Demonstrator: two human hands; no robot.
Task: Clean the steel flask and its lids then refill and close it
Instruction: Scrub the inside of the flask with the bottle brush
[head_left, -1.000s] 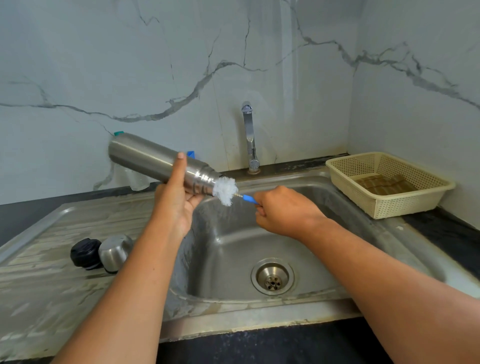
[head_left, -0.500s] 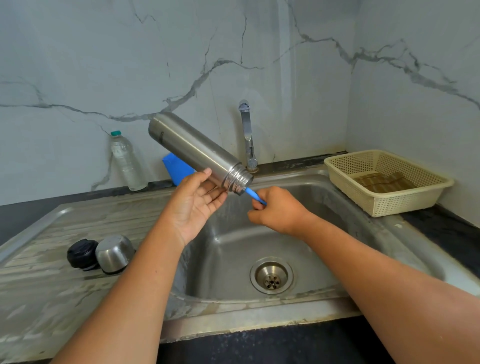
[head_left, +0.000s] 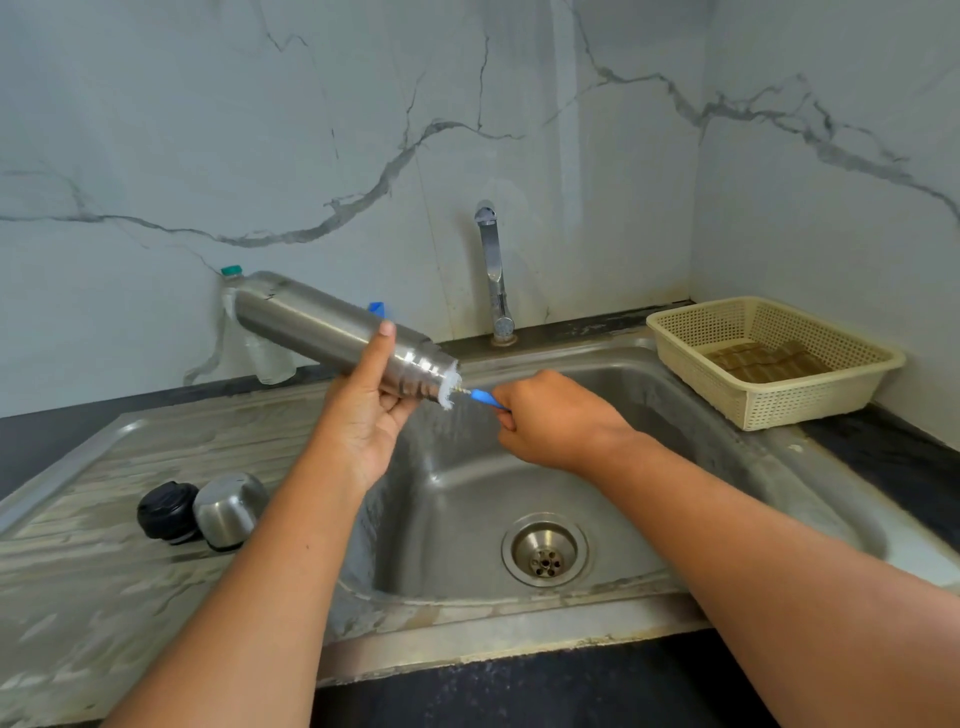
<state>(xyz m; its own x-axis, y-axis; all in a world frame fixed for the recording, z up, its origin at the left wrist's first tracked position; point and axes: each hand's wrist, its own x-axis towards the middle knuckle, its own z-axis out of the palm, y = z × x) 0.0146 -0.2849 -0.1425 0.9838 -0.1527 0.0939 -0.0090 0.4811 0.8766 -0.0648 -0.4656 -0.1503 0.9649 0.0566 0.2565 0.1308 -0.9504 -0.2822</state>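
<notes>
flask being scrubbed over the sink, brush half out of its mouth

the steel sink (head_left: 727, 467) fills the counter, with its drainboard (head_left: 104, 571) running to the left edge. a cream basket (head_left: 779, 415) with a folded cloth (head_left: 763, 361) in it sits at the back right corner.

the flask (head_left: 311, 327) is brushed steel with a ribbed neck. it is held in the air over the sink's back left rim, lying nearly flat, mouth to the right and slightly down. the left hand (head_left: 363, 415) grips it just behind the neck, thumb laid up over the body and fingers curled beneath. the right hand (head_left: 550, 421) is closed in a fist round the blue handle of the bottle brush (head_left: 485, 399), whose white bristles (head_left: 448, 387) fluff out at the mouth.

half a second ago the flask was higher and steeper and only the blue handle showed. now it has dropped and levelled, covering most of the plastic bottle (head_left: 260, 353) by the wall, and the bristles have come out.

the tap (head_left: 493, 275) stands just behind the brush hand. the steel lid (head_left: 228, 509) and black lid (head_left: 166, 512) lie touching on the drainboard near the basin's left rim, below the left forearm, where they were. the basin is open below the hands, down to the drain (head_left: 545, 551).
</notes>
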